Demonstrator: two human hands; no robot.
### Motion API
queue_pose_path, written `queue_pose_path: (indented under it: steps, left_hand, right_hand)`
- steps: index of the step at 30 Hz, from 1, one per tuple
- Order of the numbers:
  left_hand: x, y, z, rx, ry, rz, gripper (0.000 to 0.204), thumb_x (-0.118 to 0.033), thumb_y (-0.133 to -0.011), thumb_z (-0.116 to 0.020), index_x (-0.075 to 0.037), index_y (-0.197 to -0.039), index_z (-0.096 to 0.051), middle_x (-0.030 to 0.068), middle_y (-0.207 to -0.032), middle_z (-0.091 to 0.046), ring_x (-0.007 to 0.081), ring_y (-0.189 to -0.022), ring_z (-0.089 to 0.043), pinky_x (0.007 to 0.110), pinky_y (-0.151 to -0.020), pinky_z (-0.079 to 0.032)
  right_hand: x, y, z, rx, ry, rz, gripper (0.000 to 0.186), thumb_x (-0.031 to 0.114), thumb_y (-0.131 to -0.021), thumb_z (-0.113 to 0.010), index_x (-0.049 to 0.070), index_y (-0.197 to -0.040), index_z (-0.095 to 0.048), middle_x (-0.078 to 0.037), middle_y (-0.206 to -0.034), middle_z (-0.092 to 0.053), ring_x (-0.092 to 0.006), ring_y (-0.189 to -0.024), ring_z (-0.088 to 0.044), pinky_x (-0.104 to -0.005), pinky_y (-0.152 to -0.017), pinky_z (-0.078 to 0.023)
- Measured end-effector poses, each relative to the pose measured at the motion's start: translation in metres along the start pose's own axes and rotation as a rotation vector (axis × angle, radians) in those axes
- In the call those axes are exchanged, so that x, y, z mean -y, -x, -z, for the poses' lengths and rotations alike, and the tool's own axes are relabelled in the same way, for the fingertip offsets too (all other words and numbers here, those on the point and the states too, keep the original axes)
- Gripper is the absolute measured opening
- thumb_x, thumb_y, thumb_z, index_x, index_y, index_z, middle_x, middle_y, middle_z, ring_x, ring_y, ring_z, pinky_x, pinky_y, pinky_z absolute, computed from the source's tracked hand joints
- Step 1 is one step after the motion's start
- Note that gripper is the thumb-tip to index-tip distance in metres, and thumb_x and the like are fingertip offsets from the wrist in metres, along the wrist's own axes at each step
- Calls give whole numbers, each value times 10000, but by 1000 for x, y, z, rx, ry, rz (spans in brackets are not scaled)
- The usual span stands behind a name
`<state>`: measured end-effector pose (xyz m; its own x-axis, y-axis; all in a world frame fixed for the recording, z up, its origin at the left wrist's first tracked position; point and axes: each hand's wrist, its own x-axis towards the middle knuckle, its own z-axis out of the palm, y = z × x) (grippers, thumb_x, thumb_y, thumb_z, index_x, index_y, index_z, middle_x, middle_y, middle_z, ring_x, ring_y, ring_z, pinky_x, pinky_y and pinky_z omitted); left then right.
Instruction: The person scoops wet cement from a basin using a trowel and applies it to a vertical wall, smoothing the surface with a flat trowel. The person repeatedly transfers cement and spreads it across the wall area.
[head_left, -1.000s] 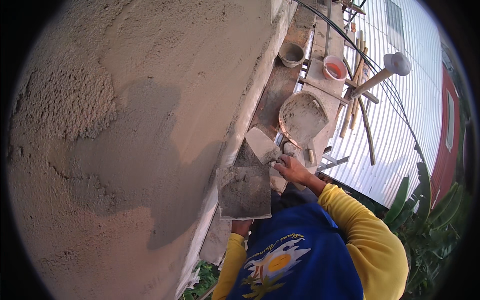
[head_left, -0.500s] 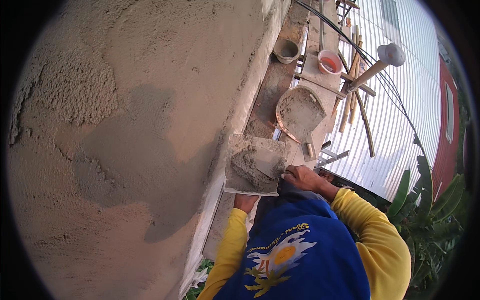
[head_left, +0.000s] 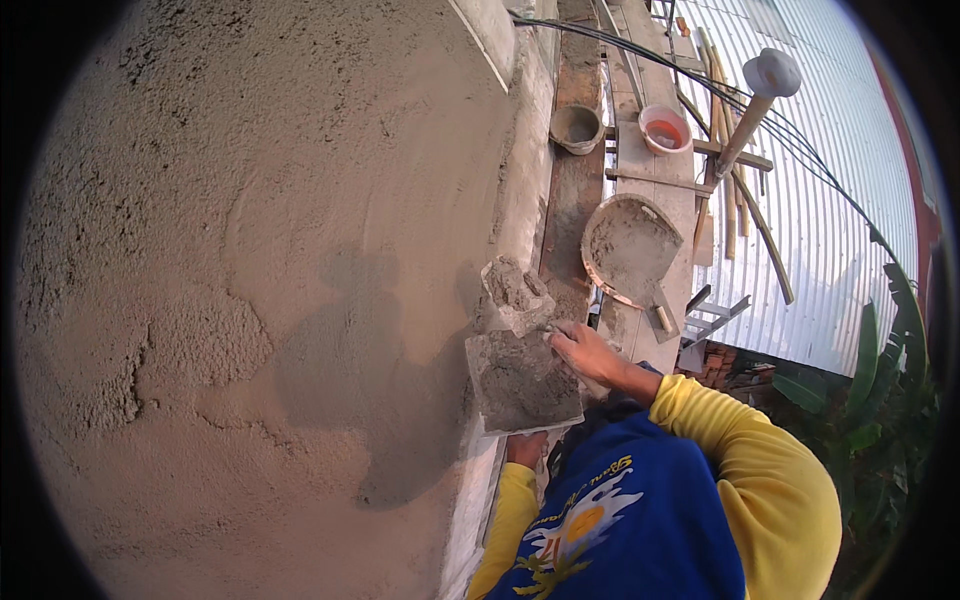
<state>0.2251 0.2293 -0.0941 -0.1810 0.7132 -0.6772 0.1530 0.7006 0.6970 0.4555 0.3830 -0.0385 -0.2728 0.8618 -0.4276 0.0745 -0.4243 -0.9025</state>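
Beside the wall (head_left: 400, 150): trowel (head_left: 528, 319) loaded, surface part smooth

Near the wall's edge, on my remote view, both hands are occupied. The right hand (head_left: 585, 350) is closed narrowly around the trowel's handle. The blade carries a lump of mortar (head_left: 512, 288) and sits at the far edge of the mortar board (head_left: 488, 352); I cannot tell whether the two touch. The left hand (head_left: 526, 449) holds the board from beneath; its fingers are mostly hidden, so I cannot tell their exact placement. Dark mortar also lies on the board.

Status, as I judge it: partway along.
- Done: a broad smooth area (head_left: 420, 230) nearest the hands looks evened out.
- Left: a coarse patch (head_left: 215, 335) with a ragged edge, farther left, looks uneven; the surface above it is pitted.
- Unspent: the mortar on the blade and on the board.

Supply: the round basin (head_left: 607, 293) on the planks (head_left: 635, 162) holds more mortar. A wooden-handled tool (head_left: 663, 318) lies just beside it. Farther along I see a grey bucket (head_left: 576, 150) and a pinkish pail (head_left: 670, 150); neither hand touches these.
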Motion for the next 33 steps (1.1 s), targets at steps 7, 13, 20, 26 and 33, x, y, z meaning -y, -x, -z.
queue_pose_path:
  steps: [7,13,20,26,33]
  left_hand:
    - [66,19,24,9,29,110,220,-62,-830,-723,22,-1030,-686,130,-752,-673,225,-552,-612,363,-532,-485]
    - [137,49,72,-80,-384,-197,360,-156,-809,-782,46,-1101,-724,177,-1055,-747,295,-907,-721,416,-825,-568]
    - [150,69,119,70,-423,69,592,-206,-764,-811,57,-1276,-676,211,-1277,-716,342,-1190,-666,413,-1060,-491]
    - [179,91,132,-36,-379,4,605,-283,-752,-814,73,-1231,-714,223,-1246,-740,363,-1153,-697,413,-1020,-520]
    - [169,88,129,-22,-333,-22,571,-254,-773,-811,58,-1242,-713,224,-1270,-730,364,-1190,-685,414,-1052,-510]
  right_hand:
    - [33,-86,16,-830,-40,320,512,365,-1038,-524,-110,-1226,-568,-401,-1030,-652,-553,-1023,-644,-538,-909,-491]
    - [62,-104,0,-1360,-177,292,557,318,-1024,-668,-132,-1319,-524,-384,-1184,-626,-540,-1114,-602,-537,-977,-467]
    - [31,-120,-141,-916,53,540,533,306,-1015,-687,-93,-1345,-562,-365,-1254,-639,-539,-1165,-616,-570,-1005,-496]
    - [28,-24,-191,-472,-128,483,481,392,-1086,-561,-33,-1309,-533,-292,-1112,-674,-482,-1052,-658,-517,-884,-539]
    - [42,-149,-111,-44,-1222,141,392,458,-1130,-437,78,-1151,-534,-32,-805,-557,-132,-610,-551,-292,-522,-474]
